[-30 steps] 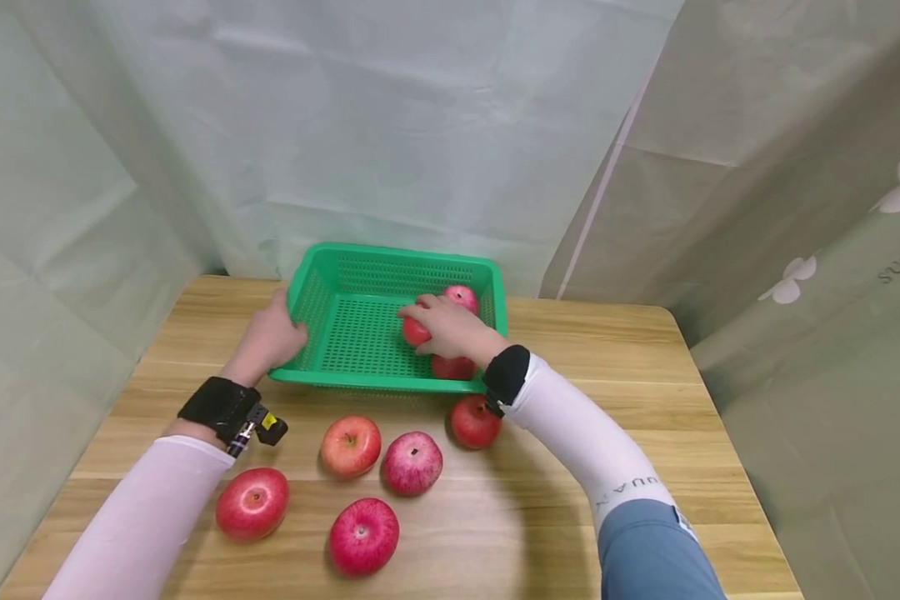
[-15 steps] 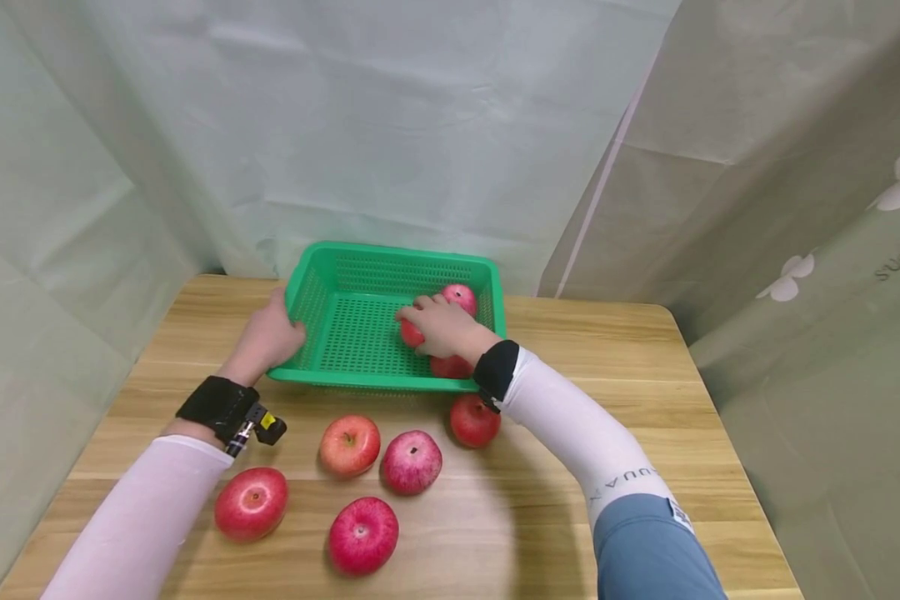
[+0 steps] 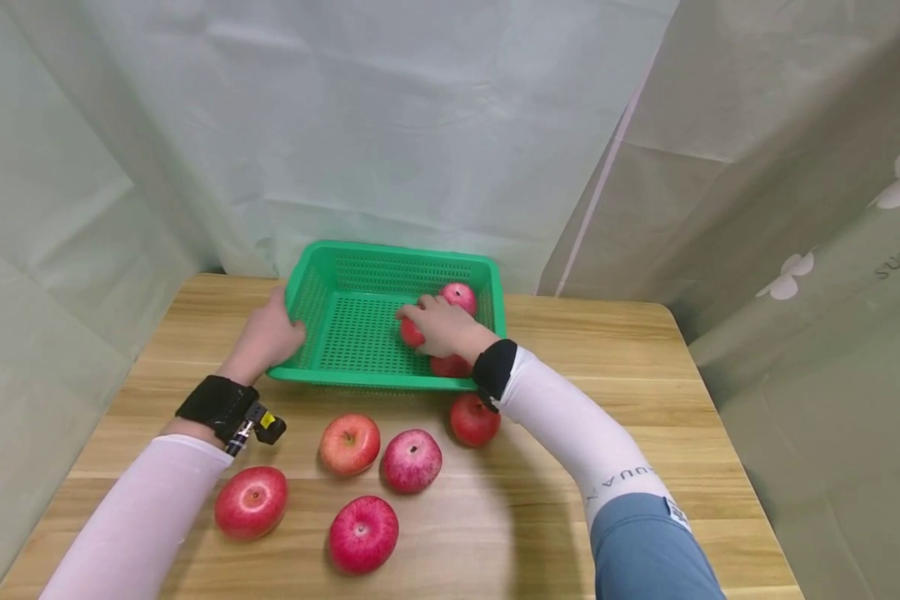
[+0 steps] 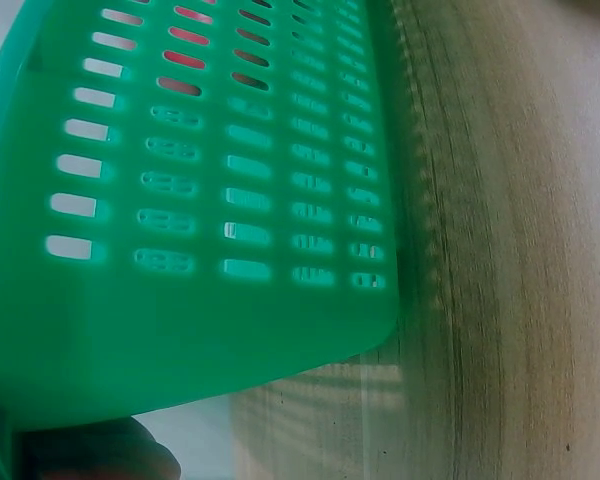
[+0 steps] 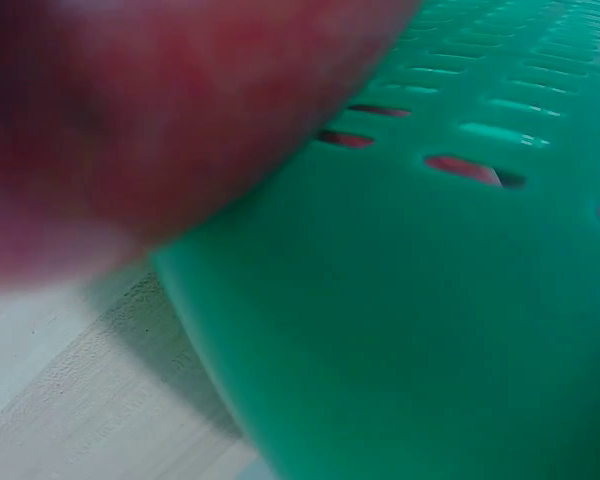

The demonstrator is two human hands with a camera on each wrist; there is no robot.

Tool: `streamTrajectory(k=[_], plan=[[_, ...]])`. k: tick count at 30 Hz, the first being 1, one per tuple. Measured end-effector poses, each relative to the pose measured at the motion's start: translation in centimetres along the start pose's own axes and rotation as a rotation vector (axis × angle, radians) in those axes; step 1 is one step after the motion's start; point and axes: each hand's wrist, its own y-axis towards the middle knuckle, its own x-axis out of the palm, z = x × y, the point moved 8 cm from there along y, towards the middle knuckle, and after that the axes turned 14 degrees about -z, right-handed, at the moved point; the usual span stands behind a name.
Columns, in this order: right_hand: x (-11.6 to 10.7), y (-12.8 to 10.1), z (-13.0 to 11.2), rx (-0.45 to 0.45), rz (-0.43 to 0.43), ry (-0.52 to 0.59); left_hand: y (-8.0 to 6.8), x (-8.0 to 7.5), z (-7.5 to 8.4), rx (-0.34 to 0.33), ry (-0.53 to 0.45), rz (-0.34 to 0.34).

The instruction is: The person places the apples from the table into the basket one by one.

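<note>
A green slotted basket (image 3: 360, 373) stands at the back of the wooden table (image 3: 645, 400). My left hand (image 3: 270, 333) grips its left rim; the left wrist view is filled by the basket wall (image 4: 210, 200). My right hand (image 3: 438, 325) reaches inside and holds a red apple (image 3: 411, 333) low over the basket floor. Two more apples lie in the basket, one behind the hand (image 3: 459, 295) and one under the wrist (image 3: 450, 367). The right wrist view shows a blurred apple (image 5: 160, 110) against the basket (image 5: 430, 330).
Several red apples lie on the table in front of the basket: one by the front right corner (image 3: 474, 420), two side by side (image 3: 349, 444) (image 3: 412, 461), two nearer me (image 3: 251, 502) (image 3: 363, 534). Pale curtains (image 3: 420, 125) hang behind and to the sides.
Almost nothing: my right hand with its apple shifted very slightly inside the basket. The left hand stays on the rim.
</note>
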Motion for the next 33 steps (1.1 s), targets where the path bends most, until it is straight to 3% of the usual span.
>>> streamTrajectory(k=[33], plan=[[-0.16, 0.09, 0.36, 0.016, -0.021, 0.025, 0.06, 0.11, 0.28, -0.005, -0.008, -0.014]])
